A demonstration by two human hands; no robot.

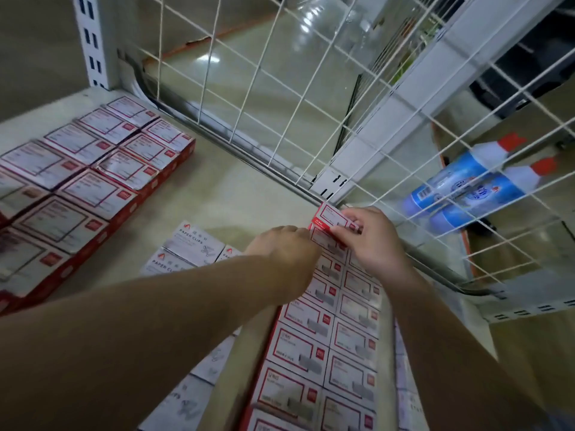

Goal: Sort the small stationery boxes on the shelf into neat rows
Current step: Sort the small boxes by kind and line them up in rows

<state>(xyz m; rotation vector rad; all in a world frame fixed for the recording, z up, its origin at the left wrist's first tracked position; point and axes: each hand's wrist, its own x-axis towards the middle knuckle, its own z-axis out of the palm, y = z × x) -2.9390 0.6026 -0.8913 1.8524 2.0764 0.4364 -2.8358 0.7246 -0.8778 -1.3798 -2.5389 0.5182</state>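
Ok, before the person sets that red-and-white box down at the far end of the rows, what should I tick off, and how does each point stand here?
1. Box held: ok. The right hand pinches the small red-and-white box, tilted above the far end of the rows.
2. Left hand helping: cannot tell; its fingertips are at the box's near edge, but the grip is hidden.
3. Red-and-white rows aligned: ok, two straight columns.
4. Free slot under the box: cannot tell, the hands cover it.
5. Room at the wire mesh: cannot tell; the box looks close to it.
6. Paper clip boxes apart from the rows: ok.
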